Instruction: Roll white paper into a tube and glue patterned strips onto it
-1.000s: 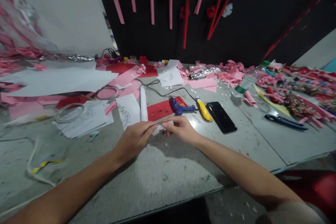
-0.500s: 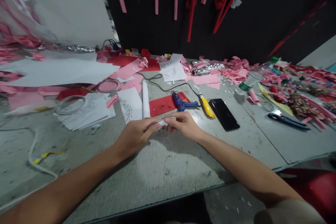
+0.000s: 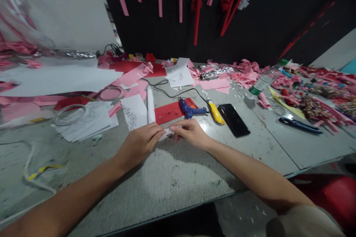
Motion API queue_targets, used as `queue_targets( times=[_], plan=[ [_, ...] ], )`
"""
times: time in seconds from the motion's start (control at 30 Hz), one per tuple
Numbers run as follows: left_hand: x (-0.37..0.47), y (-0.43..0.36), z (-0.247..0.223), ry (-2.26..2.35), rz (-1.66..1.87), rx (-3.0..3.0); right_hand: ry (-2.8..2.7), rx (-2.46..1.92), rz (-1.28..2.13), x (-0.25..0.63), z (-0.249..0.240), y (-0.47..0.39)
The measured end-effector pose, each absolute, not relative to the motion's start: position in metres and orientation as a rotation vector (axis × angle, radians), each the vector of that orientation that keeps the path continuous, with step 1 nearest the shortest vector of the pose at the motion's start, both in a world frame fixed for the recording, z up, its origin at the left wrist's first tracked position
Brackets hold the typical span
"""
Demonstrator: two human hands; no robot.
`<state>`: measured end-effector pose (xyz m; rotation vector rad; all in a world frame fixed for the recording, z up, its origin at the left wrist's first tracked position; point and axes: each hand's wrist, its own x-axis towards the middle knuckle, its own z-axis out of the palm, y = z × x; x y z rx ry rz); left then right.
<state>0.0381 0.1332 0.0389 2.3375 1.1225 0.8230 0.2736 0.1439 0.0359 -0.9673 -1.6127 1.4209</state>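
Observation:
A small white piece, which looks like paper [image 3: 166, 132], is pinched between both hands above the near middle of the table. My left hand [image 3: 141, 140] grips its left end, thumb and fingers pressed together. At the other end, my right hand [image 3: 192, 132] holds it between thumb and forefinger. Just beyond the hands lie a white paper roll [image 3: 150, 105] and a red sheet [image 3: 168, 113] with a blue hot glue gun [image 3: 191, 109] on it. A yellow-handled tool [image 3: 216, 113] and a black phone [image 3: 234, 120] are to the right of my right hand.
Left of the hands are drawn-on papers [image 3: 90, 118], a tape ring [image 3: 69, 115] and a white cord [image 3: 26, 166]. Pink scraps [image 3: 246, 76] line the back. On the right are a plastic bottle [image 3: 263, 84] and a dark blue cutter [image 3: 300, 125]. A black board [image 3: 155, 35] rises behind.
My left fingers have shifted on the white piece and closed further over its end. Both hands stay together over the table. The whole view has drifted slightly.

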Motion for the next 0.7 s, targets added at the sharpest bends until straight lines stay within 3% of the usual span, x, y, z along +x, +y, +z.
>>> queue_targets(
  times=[0.27,0.7],
  plan=[
    [0.0393,0.1326,0.0337,1.163,0.612,2.230,-1.701,-0.980,1.323,0.2736,0.0372,0.1425],
    [0.0404,0.1319,0.0334,1.191,0.672,2.262,-1.598,-0.935,1.450,0.2722,0.0379,0.1426]
  ],
)
